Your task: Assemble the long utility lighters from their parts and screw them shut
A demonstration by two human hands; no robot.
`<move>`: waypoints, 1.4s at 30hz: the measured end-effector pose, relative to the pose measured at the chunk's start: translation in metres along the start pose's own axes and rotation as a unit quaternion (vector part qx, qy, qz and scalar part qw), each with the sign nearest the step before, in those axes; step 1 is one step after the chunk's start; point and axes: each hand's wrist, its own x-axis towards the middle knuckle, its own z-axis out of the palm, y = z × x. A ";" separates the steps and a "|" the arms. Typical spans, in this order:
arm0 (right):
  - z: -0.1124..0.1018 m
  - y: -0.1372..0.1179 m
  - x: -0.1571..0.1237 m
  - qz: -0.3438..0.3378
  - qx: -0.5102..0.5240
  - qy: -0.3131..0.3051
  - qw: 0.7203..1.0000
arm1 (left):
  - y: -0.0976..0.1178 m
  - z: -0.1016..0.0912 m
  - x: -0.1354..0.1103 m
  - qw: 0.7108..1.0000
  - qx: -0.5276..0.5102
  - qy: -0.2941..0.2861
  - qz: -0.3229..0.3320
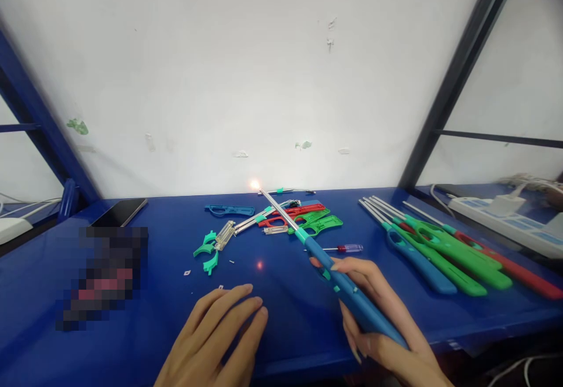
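Observation:
In my right hand (373, 311) is a blue long-necked gas lighter (352, 293), its metal tube tilted up and away to the left. A small flame (255, 184) glows at the tip, and its reflection shows on the tabletop. My forefinger is at the trigger opening. My left hand (220, 334) rests palm down near the front of the table, fingers stretched out, holding nothing. Beyond it lie teal trigger parts (207, 252) and a clear fuel tank (225, 236). Red casing halves (281, 216) and green casing halves (319, 223) are partly behind the lighter's tube.
Several lighters (457, 252) in blue, green and red lie on the right. A screwdriver (349, 248) lies behind my right hand. A blue casing half (229, 210) and a phone (118, 212) are farther back on the blue table (167, 299). A power strip (505, 223) sits far right.

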 end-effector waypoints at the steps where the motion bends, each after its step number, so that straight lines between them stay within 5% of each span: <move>1: -0.001 0.000 0.001 -0.001 0.002 -0.003 1.000 | 0.000 0.000 0.001 1.000 0.004 -0.001 0.000; 12: 0.007 -0.015 0.001 0.028 0.028 0.027 0.999 | 0.001 0.003 -0.001 1.000 0.011 -0.013 -0.004; 21: -0.002 -0.017 0.011 0.009 0.087 -0.028 0.996 | -0.001 0.004 0.000 1.000 0.010 -0.015 0.016; 35: 0.003 -0.016 0.010 -0.040 0.119 0.049 0.991 | -0.002 0.008 -0.003 1.000 0.004 -0.025 0.019; 42: 0.003 -0.017 0.013 -0.012 0.073 -0.013 0.997 | -0.001 0.007 0.000 0.999 0.007 -0.031 0.015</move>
